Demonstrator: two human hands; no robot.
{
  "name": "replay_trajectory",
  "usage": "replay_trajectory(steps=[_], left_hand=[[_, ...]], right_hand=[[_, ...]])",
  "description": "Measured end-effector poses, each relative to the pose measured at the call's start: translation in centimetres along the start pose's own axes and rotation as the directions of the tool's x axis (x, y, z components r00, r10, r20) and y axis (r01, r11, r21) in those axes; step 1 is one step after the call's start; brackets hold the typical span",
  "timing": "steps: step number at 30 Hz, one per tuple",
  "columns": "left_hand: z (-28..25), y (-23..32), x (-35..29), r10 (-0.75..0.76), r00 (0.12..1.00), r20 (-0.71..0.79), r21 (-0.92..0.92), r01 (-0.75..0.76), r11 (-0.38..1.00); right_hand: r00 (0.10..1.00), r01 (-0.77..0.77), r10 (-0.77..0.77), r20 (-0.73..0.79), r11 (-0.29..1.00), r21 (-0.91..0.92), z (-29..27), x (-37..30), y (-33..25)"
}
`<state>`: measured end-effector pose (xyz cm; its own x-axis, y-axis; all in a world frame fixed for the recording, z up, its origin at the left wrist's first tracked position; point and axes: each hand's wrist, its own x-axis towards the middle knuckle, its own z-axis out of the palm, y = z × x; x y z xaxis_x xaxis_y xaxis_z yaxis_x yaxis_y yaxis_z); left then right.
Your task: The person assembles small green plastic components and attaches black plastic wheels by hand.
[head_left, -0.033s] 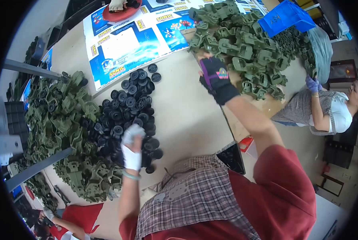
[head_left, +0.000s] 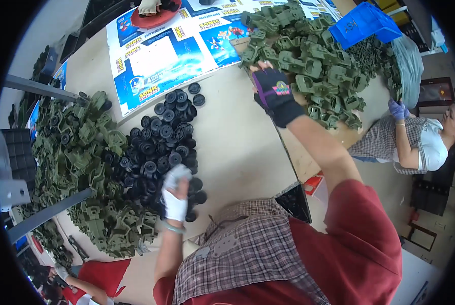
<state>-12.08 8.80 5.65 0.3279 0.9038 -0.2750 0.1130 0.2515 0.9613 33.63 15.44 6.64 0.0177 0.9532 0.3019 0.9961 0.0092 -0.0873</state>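
My left hand (head_left: pixel 176 195), in a white glove, hovers over the near right edge of a heap of black plastic wheels (head_left: pixel 159 134). Its fingers are blurred, so their grip is unclear. My right hand (head_left: pixel 274 96), in a black and purple fingerless glove, is at the left edge of a pile of olive-green plastic toy vehicle bodies (head_left: pixel 308 66). Its fingers curl down out of sight; what they hold, if anything, is hidden. Left of the wheels lies a second heap of olive-green moulded parts (head_left: pixel 80 147).
A printed blue and white cardboard sheet (head_left: pixel 186 56) covers the far table. A blue bin (head_left: pixel 362 25) stands behind the right pile. Metal bars (head_left: pixel 49 216) cross the left side. One co-worker (head_left: pixel 415 140) stands at right; others' gloved hands show far left and at a red bowl (head_left: pixel 156 19).
My left hand has shifted slightly right and nearer to me. My right hand has turned a little and moved slightly, staying by the green pile's edge.
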Motion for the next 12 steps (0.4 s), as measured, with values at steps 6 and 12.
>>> replay_trajectory(steps=[6, 12], left_hand=[[5.7, -3.7, -5.4, -0.099, 0.994, 0.048, 0.109, 0.093, 0.99], [7.1, -2.9, -4.4, -0.074, 0.996, 0.04, 0.202, 0.064, 0.977]], right_hand=[[0.949, 0.216, -0.103, 0.299, 0.901, -0.375, 2.8, 8.8, 2.4], [0.854, 0.379, -0.188, 0.485, 0.863, -0.334, 2.2, 10.6, 2.7]])
